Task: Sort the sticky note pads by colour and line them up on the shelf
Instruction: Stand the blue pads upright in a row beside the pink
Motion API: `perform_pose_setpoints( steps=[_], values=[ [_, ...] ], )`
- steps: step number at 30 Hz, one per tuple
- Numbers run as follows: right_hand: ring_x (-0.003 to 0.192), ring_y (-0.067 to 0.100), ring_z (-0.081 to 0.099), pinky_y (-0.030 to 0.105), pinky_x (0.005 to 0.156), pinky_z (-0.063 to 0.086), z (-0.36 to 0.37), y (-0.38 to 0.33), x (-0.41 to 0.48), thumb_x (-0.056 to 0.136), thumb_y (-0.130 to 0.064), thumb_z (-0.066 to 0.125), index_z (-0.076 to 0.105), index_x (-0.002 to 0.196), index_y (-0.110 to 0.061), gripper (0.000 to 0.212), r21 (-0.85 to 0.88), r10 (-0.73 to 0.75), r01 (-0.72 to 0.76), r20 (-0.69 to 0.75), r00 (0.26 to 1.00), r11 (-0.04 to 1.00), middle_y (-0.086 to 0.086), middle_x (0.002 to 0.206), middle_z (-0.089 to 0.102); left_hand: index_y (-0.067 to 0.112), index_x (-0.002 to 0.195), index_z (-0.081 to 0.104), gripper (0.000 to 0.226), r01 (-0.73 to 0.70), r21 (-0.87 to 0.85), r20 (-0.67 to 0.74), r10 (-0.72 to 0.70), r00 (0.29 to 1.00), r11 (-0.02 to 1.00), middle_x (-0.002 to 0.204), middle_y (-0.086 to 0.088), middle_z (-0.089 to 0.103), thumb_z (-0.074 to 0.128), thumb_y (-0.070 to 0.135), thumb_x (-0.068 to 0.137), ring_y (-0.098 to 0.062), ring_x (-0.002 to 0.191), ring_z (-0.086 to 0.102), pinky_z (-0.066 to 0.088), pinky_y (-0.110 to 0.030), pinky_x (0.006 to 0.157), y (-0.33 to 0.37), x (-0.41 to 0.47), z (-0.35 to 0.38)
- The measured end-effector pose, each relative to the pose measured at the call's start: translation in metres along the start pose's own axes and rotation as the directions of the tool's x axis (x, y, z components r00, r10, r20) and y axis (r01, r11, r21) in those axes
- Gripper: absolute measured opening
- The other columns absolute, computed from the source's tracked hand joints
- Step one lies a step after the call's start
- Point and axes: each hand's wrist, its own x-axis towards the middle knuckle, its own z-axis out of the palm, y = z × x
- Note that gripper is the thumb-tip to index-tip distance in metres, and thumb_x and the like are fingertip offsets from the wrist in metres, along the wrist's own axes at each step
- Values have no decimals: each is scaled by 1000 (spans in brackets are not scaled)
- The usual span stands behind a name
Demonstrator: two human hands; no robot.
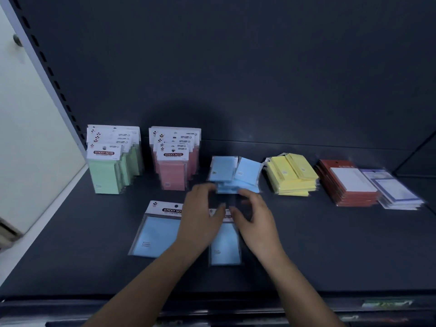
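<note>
The head camera looks down at a dark shelf [330, 244]. Both hands are out over it, close together. The left hand [200, 213] and the right hand [254, 218] have bent fingers that reach the front edge of a messy blue pile [236, 175]. The picture is blurry there, so I cannot tell if either hand is pinching a pack or only touching it.

Right under the hands, a flat blue pack [225, 244] lies on the shelf. Another blue pack [155, 234] lies just left of the left hand.

Farther back on the left, the green row [111, 166] and the pink row [174, 166] stand up neatly. To the right of the right hand is a loose yellow pile [292, 175], then red pads [346, 182] and purple-edged pads [396, 190].

I think the blue packs are light and a bit stiff, like thin little books. They seem to sit in shiny clear bags, which are probably slippery, so a stack could slide apart. It seems best to hold a pack by its two long sides, or squeeze the pile from both sides at once.
</note>
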Motion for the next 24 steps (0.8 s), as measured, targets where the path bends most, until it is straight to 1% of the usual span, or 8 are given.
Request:
perform_pose_setpoints(
  steps=[2,5,8,10,13,16,19,24],
  values=[
    [87,7,58,7,71,44,0,-11,14,88,-16,62,50,128,-21,41,240,99,-112,68,993,964,0,102,60,14,128,44,48,111,-151,43,-105,994,982,117,10,44,63,13,84,-4,109,40,29,-15,89,3,18,1],
    [87,-4,60,8,75,46,3,-21,32,92,-18,56,41,136,-25,47,346,166,-214,161,973,914,-11,98,63,21,133,39,52,331,-349,231,-262,937,877,117,16,51,58,11,86,1,102,48,35,-6,79,5,41,3],
    [80,-16,60,6,74,47,8,-22,42,92,-14,55,42,136,-21,46,425,208,-267,182,961,865,-24,87,62,16,130,48,47,429,-474,280,-331,901,769,124,-1,60,55,3,86,-11,110,56,42,-21,94,1,48,6],
    [74,-18,59,5,70,47,9,-21,43,91,-13,56,48,129,-23,40,457,228,-274,154,961,846,-24,78,65,13,124,55,40,430,-535,228,-366,902,727,119,-4,62,59,5,86,-14,109,59,46,-21,92,-2,47,7],
    [73,-14,61,4,68,47,13,-21,38,89,-10,59,60,110,-22,24,566,262,-250,62,963,785,-24,74,67,20,92,66,7,380,-616,60,-439,896,690,96,1,66,66,17,85,-8,89,61,46,-6,69,-1,44,6],
    [83,5,60,22,85,48,19,-21,27,87,-8,62,63,101,-17,16,711,323,-242,22,946,661,-9,85,64,15,74,60,13,336,-703,-7,-479,878,627,73,2,60,67,8,83,-9,71,55,45,-10,62,-1,40,3],
    [82,19,56,38,87,46,21,-21,19,86,-4,63,61,96,-12,13,798,392,-241,8,920,552,4,83,60,15,77,53,24,340,-745,72,-438,896,574,70,2,56,63,-7,80,-4,62,55,48,-13,57,4,29,-3],
    [60,6,55,19,60,48,10,-10,8,85,5,60,56,91,-15,21,702,231,-131,-48,972,700,-7,74,64,19,97,57,34,414,-647,251,-334,908,640,72,-5,59,59,-10,80,-4,56,55,48,-18,53,2,6,-12]
  ],
)
